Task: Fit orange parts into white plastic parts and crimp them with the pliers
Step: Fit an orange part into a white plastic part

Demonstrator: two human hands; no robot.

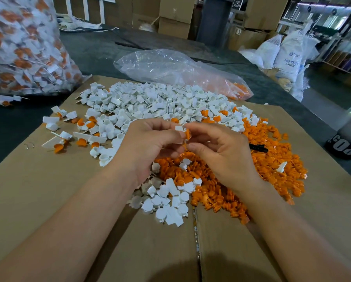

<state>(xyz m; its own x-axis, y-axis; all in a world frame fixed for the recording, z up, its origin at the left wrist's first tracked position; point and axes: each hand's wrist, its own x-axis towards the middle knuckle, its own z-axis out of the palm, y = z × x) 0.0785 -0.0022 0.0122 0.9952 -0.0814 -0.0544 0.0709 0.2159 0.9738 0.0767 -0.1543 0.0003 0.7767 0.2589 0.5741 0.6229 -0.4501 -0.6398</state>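
Above the heaps, my left hand (150, 143) pinches a white plastic part (179, 128). My right hand (217, 147) pinches an orange part (187, 134) and holds it against the white one. Under my hands spreads a heap of loose orange parts (272, 165), with a wider heap of white parts (150, 104) behind it and more white parts (168, 200) in front. Several fitted white-and-orange pieces (78, 137) lie to the left. A black tool handle (258, 148), possibly the pliers, pokes out of the orange heap right of my right hand.
Flattened brown cardboard (48, 200) covers the grey table (89, 49). A big clear bag of fitted pieces (21, 47) stands at the far left. A nearly empty clear bag (170, 68) holding a few orange parts lies behind the heaps. Boxes and white sacks (286, 51) stand beyond.
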